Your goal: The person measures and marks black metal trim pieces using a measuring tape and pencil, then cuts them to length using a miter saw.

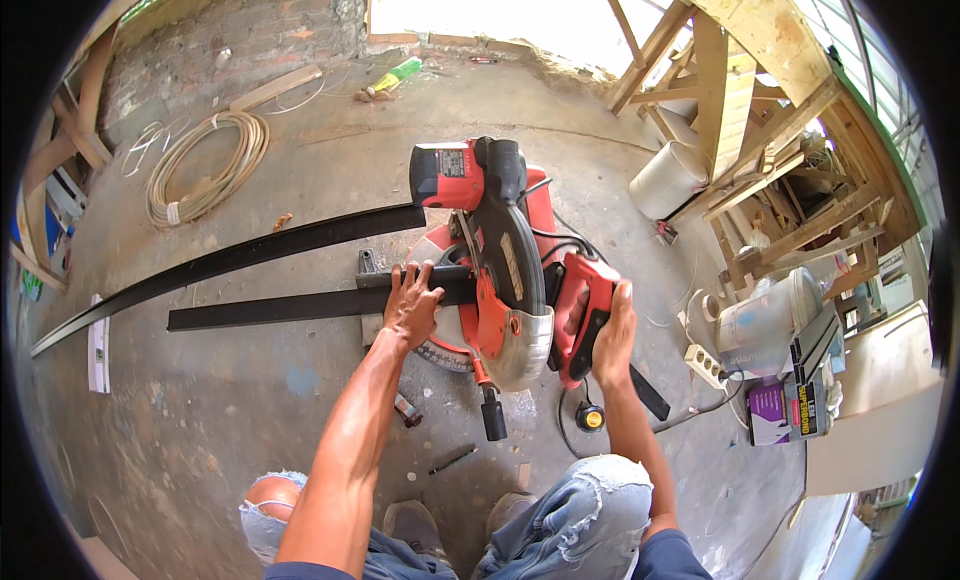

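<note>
A red and black miter saw [510, 250] stands on the floor in front of me. A flat black strip [270, 312] lies across its base, passing beneath the saw head. My left hand [412, 302] is closed over this strip, left of the blade guard [528, 352], its fingers bent over the far edge. My right hand [614, 340] is wrapped round the saw's red handle [582, 315]; most of its fingers are hidden. Behind the first strip, a longer black strip [240, 250] runs from the saw toward the far left. A black end piece [650, 392] shows right of the handle.
Coiled hose [208, 170] and a green bottle [400, 73] lie farther back. On the right are a white bucket [668, 180], stacked timber [770, 180], a power strip [705, 363] and a purple box [770, 413]. A pen [453, 460] and a yellow-black tape measure [590, 417] lie near my feet.
</note>
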`<state>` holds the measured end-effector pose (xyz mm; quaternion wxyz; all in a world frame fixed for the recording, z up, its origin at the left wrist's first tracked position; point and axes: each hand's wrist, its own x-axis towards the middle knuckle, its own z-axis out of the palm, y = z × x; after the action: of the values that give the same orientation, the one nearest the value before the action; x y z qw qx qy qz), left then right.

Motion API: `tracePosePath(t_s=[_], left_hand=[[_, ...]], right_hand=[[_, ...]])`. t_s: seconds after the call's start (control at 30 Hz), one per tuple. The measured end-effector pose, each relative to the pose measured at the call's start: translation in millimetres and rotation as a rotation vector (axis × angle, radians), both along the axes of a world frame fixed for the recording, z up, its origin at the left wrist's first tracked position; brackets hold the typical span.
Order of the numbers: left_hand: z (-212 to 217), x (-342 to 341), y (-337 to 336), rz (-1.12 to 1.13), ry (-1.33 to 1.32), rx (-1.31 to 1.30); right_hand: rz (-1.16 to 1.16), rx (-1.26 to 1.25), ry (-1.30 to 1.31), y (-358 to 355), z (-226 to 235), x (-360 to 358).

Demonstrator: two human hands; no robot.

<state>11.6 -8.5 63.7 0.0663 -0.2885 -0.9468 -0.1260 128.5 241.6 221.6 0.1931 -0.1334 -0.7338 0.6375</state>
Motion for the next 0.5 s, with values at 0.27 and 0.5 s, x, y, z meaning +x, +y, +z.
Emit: tracePosePath(t_s=[0.27,0.5], left_hand=[[-4.9,3.5,-1.9,-0.034,0.048,0.120],[1.7,9.2,-5.8,-0.063,0.067,0.155]], right_hand=[[0.249,0.137,-0.115,24.8,97.9,-90.9],[0.371,0.037,-0.217,30.2,141.1,-160.2]])
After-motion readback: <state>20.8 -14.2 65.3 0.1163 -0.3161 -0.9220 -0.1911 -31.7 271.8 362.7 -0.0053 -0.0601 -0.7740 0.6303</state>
